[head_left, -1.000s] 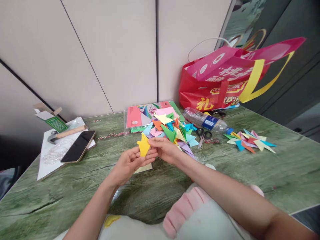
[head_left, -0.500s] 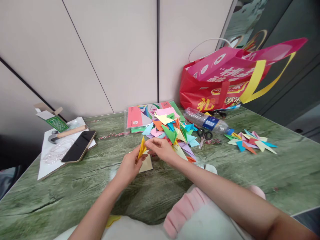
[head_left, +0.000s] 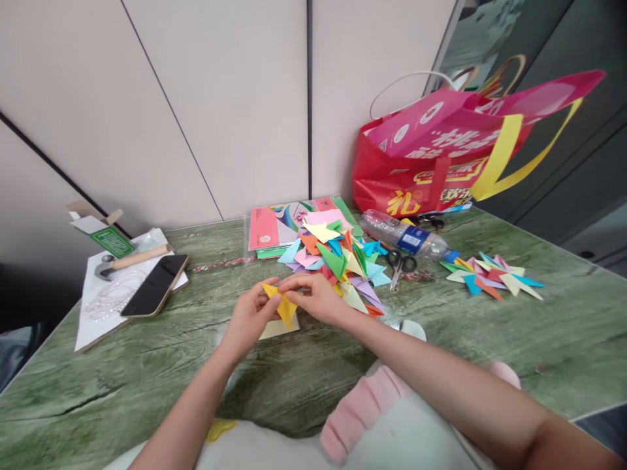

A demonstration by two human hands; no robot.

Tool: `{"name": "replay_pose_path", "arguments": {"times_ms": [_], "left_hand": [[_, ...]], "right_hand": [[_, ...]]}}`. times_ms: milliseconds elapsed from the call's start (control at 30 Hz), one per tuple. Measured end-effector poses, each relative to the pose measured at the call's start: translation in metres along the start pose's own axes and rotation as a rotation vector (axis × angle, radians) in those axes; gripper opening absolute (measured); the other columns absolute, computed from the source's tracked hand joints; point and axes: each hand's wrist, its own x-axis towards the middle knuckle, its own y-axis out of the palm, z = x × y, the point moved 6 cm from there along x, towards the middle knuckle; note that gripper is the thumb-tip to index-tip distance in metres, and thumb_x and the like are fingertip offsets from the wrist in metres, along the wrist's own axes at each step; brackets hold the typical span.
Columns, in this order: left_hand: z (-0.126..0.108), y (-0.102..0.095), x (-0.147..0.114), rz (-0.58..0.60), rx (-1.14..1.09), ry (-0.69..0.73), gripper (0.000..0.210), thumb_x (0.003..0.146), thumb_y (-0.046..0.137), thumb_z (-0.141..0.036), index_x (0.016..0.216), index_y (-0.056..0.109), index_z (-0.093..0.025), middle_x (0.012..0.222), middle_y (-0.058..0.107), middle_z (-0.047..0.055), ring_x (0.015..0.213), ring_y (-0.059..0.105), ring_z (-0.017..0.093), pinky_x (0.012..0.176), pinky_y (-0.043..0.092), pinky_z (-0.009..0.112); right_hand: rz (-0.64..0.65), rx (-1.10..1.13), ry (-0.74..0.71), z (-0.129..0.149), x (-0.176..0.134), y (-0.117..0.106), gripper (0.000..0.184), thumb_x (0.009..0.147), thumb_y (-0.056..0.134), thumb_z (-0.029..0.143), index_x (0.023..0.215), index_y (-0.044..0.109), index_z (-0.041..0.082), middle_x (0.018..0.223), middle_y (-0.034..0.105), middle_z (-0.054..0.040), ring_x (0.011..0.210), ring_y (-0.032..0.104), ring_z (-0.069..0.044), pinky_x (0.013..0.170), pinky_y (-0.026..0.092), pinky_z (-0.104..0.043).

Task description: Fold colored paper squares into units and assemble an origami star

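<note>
A yellow folded paper piece (head_left: 285, 309) is pinched between both hands above the table. My left hand (head_left: 248, 318) grips its left side, the thumb lying against the fold. On its right, my right hand (head_left: 313, 297) has thumb and fingers closed on the upper edge. Beneath the hands lies a pale yellow paper sheet (head_left: 279, 329), partly covered. Just beyond my right hand is a heap of colourful folded paper pieces (head_left: 336, 258), in green, orange, purple, blue and other colours.
Behind the heap lies a coloured paper pack (head_left: 267, 228). Scissors (head_left: 400, 264), a plastic bottle (head_left: 411, 238) and a group of folded papers (head_left: 492, 275) are to the right, before a red bag (head_left: 421, 156). A phone (head_left: 155, 286) and hammer (head_left: 132, 260) rest left.
The yellow paper has turned from edge-on to showing a broad, pointed face. My right hand has closed on it, and my left hand has shifted slightly.
</note>
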Motion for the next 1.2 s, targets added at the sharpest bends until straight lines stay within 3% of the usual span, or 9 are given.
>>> {"name": "replay_pose_path", "arguments": {"times_ms": [267,400,567,800,933,1033,1200], "left_hand": [[-0.005,-0.008,-0.001,-0.058,-0.173,-0.021,0.05,0.062,0.064,-0.024,0.108,0.046,-0.014,0.069,0.068,0.001,0.062,0.065,0.018,0.06,0.052,0.03],[-0.005,-0.009,-0.001,-0.071,-0.169,-0.021,0.046,0.061,0.065,-0.022,0.103,0.047,-0.015,0.063,0.066,-0.001,0.058,0.064,0.017,0.056,0.051,0.028],[-0.001,-0.01,0.0,-0.062,-0.132,-0.001,0.041,0.06,0.068,-0.023,0.095,0.047,-0.017,0.067,0.066,-0.001,0.06,0.064,0.016,0.055,0.051,0.028],[-0.004,-0.012,-0.001,-0.132,-0.022,0.028,0.027,0.058,0.071,-0.031,0.072,0.055,-0.014,0.056,0.064,0.0,0.051,0.06,0.013,0.05,0.048,0.023],[-0.005,-0.016,0.0,-0.181,-0.075,0.035,0.027,0.058,0.071,-0.031,0.073,0.058,-0.012,0.06,0.066,0.002,0.054,0.061,0.013,0.051,0.049,0.023],[-0.006,-0.022,0.0,-0.261,-0.138,0.034,0.029,0.055,0.074,-0.029,0.073,0.058,-0.012,0.058,0.065,0.001,0.053,0.06,0.013,0.048,0.047,0.021],[-0.005,-0.024,0.0,-0.303,-0.222,0.026,0.032,0.05,0.076,-0.027,0.071,0.057,-0.012,0.058,0.065,0.0,0.05,0.059,0.011,0.047,0.046,0.02]], "right_hand": [[0.037,-0.036,-0.02,-0.001,-0.002,0.0,0.027,0.062,0.064,0.017,0.09,0.064,0.016,0.097,0.061,-0.0062,0.083,0.058,-0.016,0.062,0.048,-0.024],[0.019,-0.04,0.0,-0.004,-0.002,0.001,0.025,0.066,0.059,0.016,0.09,0.063,0.015,0.092,0.062,-0.0054,0.08,0.058,-0.015,0.064,0.048,-0.025],[-0.049,0.039,0.036,-0.006,0.0,-0.002,0.018,0.073,0.055,0.027,0.083,0.064,0.015,0.079,0.065,-0.0042,0.07,0.059,-0.014,0.064,0.048,-0.026],[-0.086,0.175,0.075,-0.007,0.001,-0.004,0.024,0.072,0.056,0.038,0.07,0.06,0.014,0.062,0.059,0.0004,0.057,0.052,-0.01,0.051,0.041,-0.021],[-0.101,0.312,0.205,-0.015,0.0,-0.003,0.034,0.076,0.049,0.046,0.073,0.062,0.015,0.065,0.062,-0.0016,0.056,0.055,-0.011,0.049,0.042,-0.021],[-0.097,0.424,0.287,-0.018,0.0,-0.001,0.03,0.073,0.053,0.044,0.077,0.062,0.016,0.07,0.064,-0.0023,0.056,0.058,-0.012,0.049,0.045,-0.023],[-0.003,0.505,0.198,-0.009,-0.001,0.004,0.028,0.064,0.065,0.034,0.085,0.06,0.016,0.073,0.064,-0.0015,0.058,0.059,-0.009,0.056,0.05,-0.024]]}}
